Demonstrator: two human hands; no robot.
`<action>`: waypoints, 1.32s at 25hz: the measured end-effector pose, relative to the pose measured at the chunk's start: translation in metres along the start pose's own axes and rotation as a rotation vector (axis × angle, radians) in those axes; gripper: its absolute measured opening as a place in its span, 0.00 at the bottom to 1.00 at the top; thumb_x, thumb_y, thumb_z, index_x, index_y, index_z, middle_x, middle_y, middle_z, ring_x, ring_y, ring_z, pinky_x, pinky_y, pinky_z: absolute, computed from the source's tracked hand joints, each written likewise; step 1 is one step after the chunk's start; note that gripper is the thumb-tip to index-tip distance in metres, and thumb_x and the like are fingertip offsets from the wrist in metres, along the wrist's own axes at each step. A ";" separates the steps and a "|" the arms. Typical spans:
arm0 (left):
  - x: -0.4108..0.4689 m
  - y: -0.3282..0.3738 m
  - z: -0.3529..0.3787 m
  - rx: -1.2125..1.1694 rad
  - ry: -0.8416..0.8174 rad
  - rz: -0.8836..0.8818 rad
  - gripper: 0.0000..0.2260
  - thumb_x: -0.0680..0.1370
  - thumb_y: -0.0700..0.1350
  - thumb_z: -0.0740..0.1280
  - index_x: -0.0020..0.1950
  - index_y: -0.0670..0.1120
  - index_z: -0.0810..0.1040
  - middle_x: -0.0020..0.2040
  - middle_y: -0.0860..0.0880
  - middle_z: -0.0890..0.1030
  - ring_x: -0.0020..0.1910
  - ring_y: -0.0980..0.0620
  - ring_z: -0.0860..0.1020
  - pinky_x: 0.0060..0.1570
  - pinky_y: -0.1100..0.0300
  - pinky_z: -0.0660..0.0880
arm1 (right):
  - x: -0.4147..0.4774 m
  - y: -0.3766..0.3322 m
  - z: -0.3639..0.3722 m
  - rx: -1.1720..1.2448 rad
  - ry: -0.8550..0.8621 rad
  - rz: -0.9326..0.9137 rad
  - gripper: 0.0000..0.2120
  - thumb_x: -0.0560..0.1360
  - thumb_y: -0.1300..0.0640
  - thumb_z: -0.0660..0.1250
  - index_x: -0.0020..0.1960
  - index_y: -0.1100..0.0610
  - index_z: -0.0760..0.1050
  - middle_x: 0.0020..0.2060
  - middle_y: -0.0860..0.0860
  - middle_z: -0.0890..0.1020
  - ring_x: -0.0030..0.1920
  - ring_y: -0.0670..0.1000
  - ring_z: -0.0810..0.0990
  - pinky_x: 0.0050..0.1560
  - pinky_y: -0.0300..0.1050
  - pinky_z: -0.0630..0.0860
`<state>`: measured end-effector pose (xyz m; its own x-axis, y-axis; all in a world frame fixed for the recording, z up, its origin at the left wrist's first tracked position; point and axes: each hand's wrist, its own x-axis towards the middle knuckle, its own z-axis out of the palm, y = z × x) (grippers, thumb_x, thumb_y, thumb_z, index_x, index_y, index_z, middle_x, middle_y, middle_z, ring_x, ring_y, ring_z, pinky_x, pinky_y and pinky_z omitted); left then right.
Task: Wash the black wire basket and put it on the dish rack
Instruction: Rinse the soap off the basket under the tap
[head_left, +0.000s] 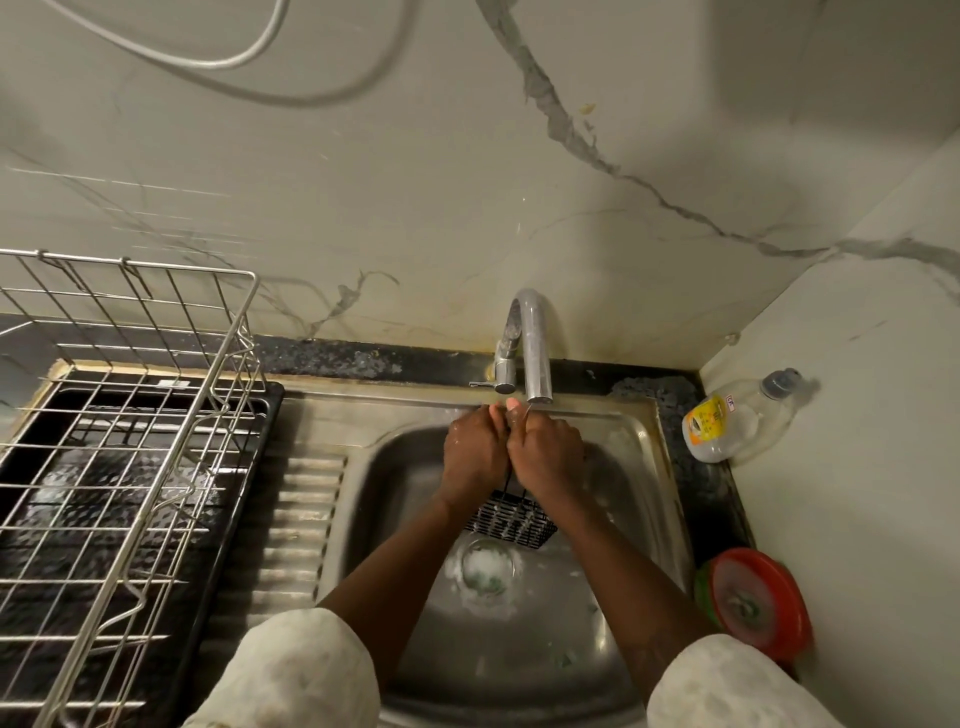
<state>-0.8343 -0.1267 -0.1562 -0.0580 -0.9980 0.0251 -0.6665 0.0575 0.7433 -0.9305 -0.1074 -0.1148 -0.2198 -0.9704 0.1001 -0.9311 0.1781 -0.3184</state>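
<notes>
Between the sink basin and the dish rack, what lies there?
In the head view, a ribbed steel drainboard fills the stretch between the sink basin on its right and the dish rack, whose black tray borders it on the left.

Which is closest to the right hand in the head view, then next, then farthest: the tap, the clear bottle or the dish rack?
1. Tap: just behind the right hand, which grips the black wire basket.
2. Clear bottle: off to the right.
3. Dish rack: far off to the left.
</notes>
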 end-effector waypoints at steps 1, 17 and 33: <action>0.002 -0.008 -0.002 -0.072 -0.017 -0.042 0.23 0.86 0.57 0.52 0.42 0.47 0.79 0.37 0.50 0.81 0.34 0.53 0.79 0.41 0.53 0.81 | 0.000 0.001 0.001 -0.026 -0.046 0.048 0.37 0.82 0.35 0.40 0.44 0.56 0.82 0.37 0.54 0.84 0.38 0.56 0.81 0.42 0.48 0.77; -0.018 0.044 -0.006 -0.247 -0.047 -0.140 0.17 0.86 0.55 0.56 0.44 0.48 0.74 0.38 0.52 0.77 0.36 0.58 0.78 0.42 0.58 0.80 | 0.004 0.027 0.006 0.612 -0.175 0.294 0.27 0.84 0.42 0.54 0.43 0.59 0.81 0.32 0.54 0.82 0.31 0.49 0.79 0.30 0.40 0.74; -0.022 0.025 0.027 0.192 -0.131 0.011 0.31 0.85 0.60 0.39 0.45 0.51 0.80 0.43 0.50 0.83 0.47 0.51 0.78 0.57 0.50 0.67 | 0.010 0.043 0.005 0.485 -0.088 0.521 0.30 0.86 0.44 0.47 0.45 0.63 0.79 0.36 0.56 0.77 0.36 0.51 0.74 0.36 0.42 0.65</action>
<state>-0.8701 -0.1025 -0.1563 -0.1535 -0.9861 -0.0641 -0.7939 0.0844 0.6022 -0.9709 -0.1100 -0.1326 -0.5573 -0.7921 -0.2491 -0.4727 0.5493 -0.6890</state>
